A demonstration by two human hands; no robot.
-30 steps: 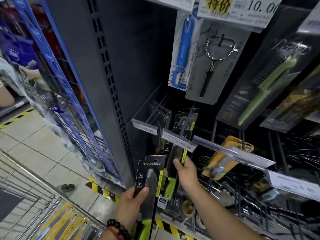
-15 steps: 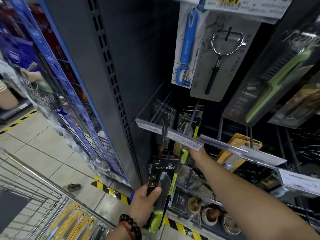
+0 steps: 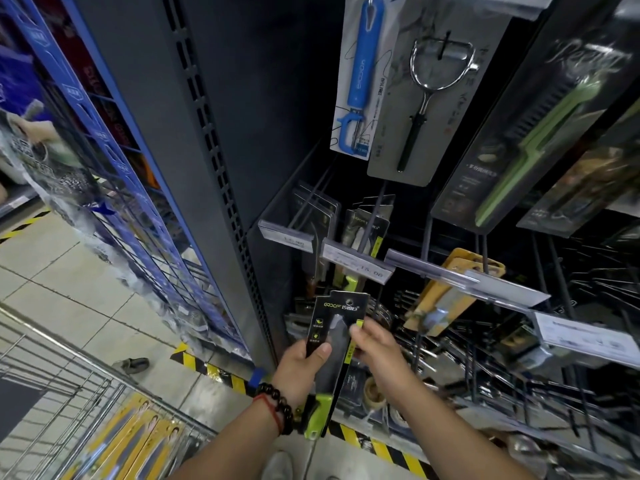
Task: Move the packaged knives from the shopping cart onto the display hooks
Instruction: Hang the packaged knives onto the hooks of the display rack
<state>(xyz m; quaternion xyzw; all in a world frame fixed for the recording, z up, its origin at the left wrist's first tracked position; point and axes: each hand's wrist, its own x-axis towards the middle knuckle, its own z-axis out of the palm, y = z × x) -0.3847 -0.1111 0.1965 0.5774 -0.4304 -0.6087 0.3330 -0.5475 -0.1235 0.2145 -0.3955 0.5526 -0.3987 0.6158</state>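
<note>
A packaged knife [image 3: 333, 336] with a black card and a lime-green handle is upright in front of the shelf, held by both hands. My left hand [image 3: 298, 370] grips its lower left side, thumb on the front. My right hand [image 3: 375, 348] pinches its right edge. Just above it a display hook [image 3: 367, 223] carries matching green-handled knife packs [image 3: 363, 230] behind a price tag. Yellow packaged knives [image 3: 138, 441] lie in the wire shopping cart [image 3: 52, 382] at the lower left.
Peelers [image 3: 360, 77] and a green-handled tool [image 3: 540, 133] hang on cards above. Yellow packs [image 3: 446, 289] hang to the right among bare hooks and price rails. A dark upright post [image 3: 194, 133] and blue wire rack [image 3: 114, 174] stand left. Hazard tape marks the floor.
My right hand came back from the hook behind the price tag and took hold of the knife pack's right edge. The pack in my left hand rose slightly toward the hook.
</note>
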